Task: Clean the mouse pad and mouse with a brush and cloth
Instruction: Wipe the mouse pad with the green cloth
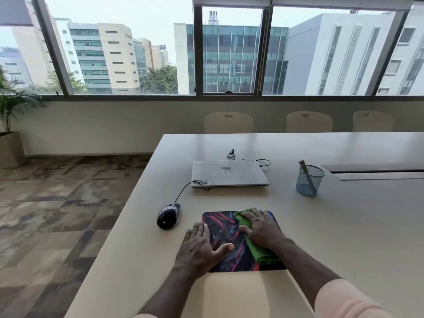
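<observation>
A dark mouse pad [226, 228] with red and blue streaks lies near the table's front edge. My right hand [261, 228] presses flat on a green cloth [263, 254] that lies across the pad's right half. My left hand [199, 244] rests flat on the pad's left edge, fingers spread, holding nothing. A black wired mouse [168, 215] sits on the table just left of the pad, its cable running to the laptop. A brush [307, 177] stands in a blue mesh cup [308, 181] at the right.
A closed silver laptop [229, 173] with cables lies behind the pad. The white table [344, 226] ends at the left, where the floor drops away. Three chairs [228, 122] stand along its far side. A cable slot [376, 172] is set in at the right.
</observation>
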